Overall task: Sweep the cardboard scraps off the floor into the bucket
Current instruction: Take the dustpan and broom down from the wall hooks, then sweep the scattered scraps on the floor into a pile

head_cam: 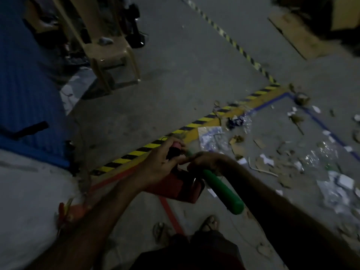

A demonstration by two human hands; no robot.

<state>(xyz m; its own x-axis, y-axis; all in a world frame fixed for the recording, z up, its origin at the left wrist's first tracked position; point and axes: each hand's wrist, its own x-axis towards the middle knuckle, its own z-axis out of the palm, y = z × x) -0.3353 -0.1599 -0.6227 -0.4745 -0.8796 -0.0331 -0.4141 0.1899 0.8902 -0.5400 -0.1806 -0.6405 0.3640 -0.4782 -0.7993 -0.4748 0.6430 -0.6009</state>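
Cardboard scraps [276, 164] lie scattered with bits of white paper and clear plastic film [212, 137] on the grey floor at the right. My left hand [161, 162] grips a dark upright handle with a pink tip [176, 146], just above a red dustpan [179, 189]. Right beside it, my right hand [207, 161] curls round a green handle [224, 193] that slants down toward my feet. The two hands almost touch. No bucket is in view. The scene is dim and blurred.
Yellow-black hazard tape [194, 124] crosses the floor diagonally, with blue tape [272, 102] framing the littered area. A beige plastic chair [109, 53] stands at the back left beside a blue sheet [25, 98]. A flat cardboard sheet [300, 34] lies at the far right. An orange-red object [75, 210] sits near my left forearm.
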